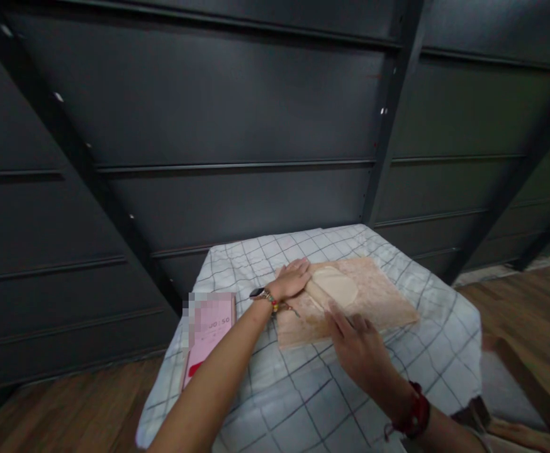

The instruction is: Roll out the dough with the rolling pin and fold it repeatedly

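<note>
A pale, flattened oval of dough lies on a flour-dusted board. Across the dough's left edge rests a short rolling pin. At its far end is my left hand, laid flat with fingers stretched out and touching the board or pin; exact contact is hard to see. The near end of the pin sits under my right hand, whose fingers are bent around it with the index finger pointing along it. Part of the pin is hidden by both hands.
The board is on a table with a white checked cloth. A pink-screened phone or tablet lies left of my left forearm. A dark panelled wall rises behind the table. At lower right, a brown-edged box stands on the wooden floor.
</note>
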The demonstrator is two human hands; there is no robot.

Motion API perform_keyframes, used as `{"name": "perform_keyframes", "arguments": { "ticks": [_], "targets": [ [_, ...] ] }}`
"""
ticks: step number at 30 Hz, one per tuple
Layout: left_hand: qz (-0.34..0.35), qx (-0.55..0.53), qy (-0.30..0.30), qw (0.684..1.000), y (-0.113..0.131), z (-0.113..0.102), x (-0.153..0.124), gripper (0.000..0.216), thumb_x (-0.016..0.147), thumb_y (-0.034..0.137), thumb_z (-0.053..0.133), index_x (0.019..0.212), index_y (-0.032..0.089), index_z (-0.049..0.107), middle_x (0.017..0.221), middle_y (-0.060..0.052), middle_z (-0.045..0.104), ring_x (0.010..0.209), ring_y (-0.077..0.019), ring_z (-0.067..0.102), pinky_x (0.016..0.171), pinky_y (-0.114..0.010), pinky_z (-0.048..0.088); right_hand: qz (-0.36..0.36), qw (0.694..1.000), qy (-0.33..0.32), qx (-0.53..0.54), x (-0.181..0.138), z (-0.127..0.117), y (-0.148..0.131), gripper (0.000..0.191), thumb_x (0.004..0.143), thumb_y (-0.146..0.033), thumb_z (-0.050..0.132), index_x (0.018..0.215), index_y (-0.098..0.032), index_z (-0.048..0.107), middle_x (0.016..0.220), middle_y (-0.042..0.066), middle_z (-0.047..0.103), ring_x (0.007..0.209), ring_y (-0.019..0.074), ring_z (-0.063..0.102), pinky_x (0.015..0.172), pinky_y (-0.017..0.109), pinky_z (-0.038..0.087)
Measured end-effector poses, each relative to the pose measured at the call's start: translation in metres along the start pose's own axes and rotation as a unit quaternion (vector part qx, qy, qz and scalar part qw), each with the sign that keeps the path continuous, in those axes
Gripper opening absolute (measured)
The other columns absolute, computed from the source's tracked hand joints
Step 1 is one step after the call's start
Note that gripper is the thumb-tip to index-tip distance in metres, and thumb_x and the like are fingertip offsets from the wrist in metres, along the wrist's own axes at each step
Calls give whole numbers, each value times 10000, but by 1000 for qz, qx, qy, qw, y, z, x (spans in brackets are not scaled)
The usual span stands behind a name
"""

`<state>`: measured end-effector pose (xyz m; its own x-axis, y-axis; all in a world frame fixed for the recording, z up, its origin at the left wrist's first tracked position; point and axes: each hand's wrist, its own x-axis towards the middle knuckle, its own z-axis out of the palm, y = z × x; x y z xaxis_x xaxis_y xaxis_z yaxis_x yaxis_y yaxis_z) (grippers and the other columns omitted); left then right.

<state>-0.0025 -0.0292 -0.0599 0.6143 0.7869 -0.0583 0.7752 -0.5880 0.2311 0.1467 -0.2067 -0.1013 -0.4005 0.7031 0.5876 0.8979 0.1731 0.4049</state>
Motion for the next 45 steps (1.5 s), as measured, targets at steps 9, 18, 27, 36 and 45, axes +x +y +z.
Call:
{"name": "perform_keyframes", "arguments": {
  "ticks": [9,18,27,36,45],
  "targets": [
    [-53,23,-19,998,21,-8,-11,570,934,399,138,1411,143,314,1533,-84,205,1418,-236,98,1108,-542,120,-39,999,15,15,2,-15,-9,380,751,-15,494,1079,-144,637,1238,89,609,794,223,571,611,355,524],
    [-43,81,21,996,32,-10,5,577,876,321,297,1401,87,340,1503,-144,267,1400,-266,173,1122,-524,74,-16,975,-61,211,5,3,48,408,847,-50,414,1210,-181,547,1263,85,581,981,151,610,798,260,520],
    [-7,36,37,999,26,-5,45,594,916,319,218,1470,110,174,1529,-94,210,1411,-223,148,1129,-386,157,-6,954,-65,293,52,42,113,353,938,-282,419,1206,-111,573,1207,134,617,1135,205,554,980,367,445],
    [-2,7,-35,999,29,-14,49,677,897,440,275,1477,108,172,1527,-126,194,1396,-279,184,1114,-445,176,-87,978,-45,184,34,51,84,298,915,-132,400,1121,-98,612,1209,164,601,1188,259,500,983,432,421],
    [-5,54,-72,996,32,-13,7,623,894,428,268,1469,199,201,1525,-85,219,1393,-259,209,1111,-460,136,113,985,-103,75,25,10,21,387,899,-201,434,1266,-134,534,1226,188,569,967,320,602,691,441,498]
  ]
}}
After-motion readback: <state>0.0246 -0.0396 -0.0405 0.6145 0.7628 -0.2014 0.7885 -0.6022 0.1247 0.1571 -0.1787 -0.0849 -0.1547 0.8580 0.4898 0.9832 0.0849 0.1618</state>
